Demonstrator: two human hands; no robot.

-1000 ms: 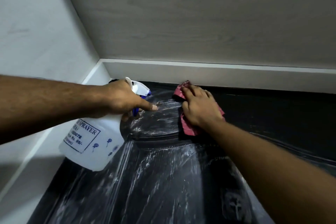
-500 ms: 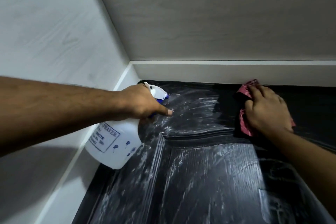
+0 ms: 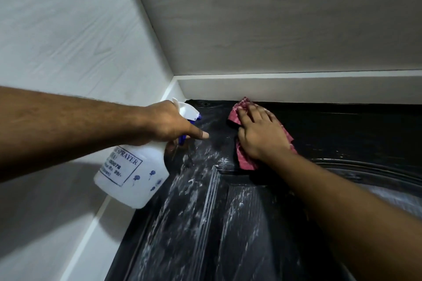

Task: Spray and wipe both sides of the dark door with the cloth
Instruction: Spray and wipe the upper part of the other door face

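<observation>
Up by the door frame [image 3: 296,89], the right hand [image 3: 260,134] lies flat, fingers straight, pressing the red cloth [image 3: 246,162] onto the top rail of the dark door [image 3: 239,223] to work the streaky spray. Meanwhile the left hand [image 3: 169,121] grips the spray bottle [image 3: 137,175] by its neck, nozzle toward the wet panel, probably ready for another burst.

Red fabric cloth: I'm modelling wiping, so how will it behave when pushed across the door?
Probably floppy: the red fabric cloth lies bunched under the flat right hand. It likely slides easily, since the dark door looks wet and streaked. Likely light: flat pressure alone pins it there.
</observation>
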